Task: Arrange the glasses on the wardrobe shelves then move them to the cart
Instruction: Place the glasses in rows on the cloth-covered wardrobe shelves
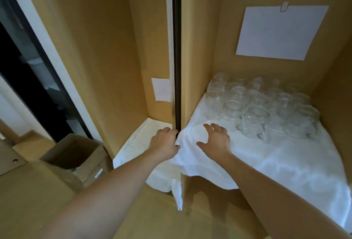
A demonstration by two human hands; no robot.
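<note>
My right hand's fingers (213,129) are spread over the rumpled white cloth (266,162), my left hand (164,143) pinches its edge at the dark divider (176,48), and the clustered clear glasses (262,109) sit just beyond, rightward, nearer my right hand (216,139).

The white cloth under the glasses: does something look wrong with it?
Yes. The cloth is rumpled at its left front corner and hangs over the shelf edge, not flat. The left hand grips that bunched corner. The glasses stand crowded at the back.
</note>
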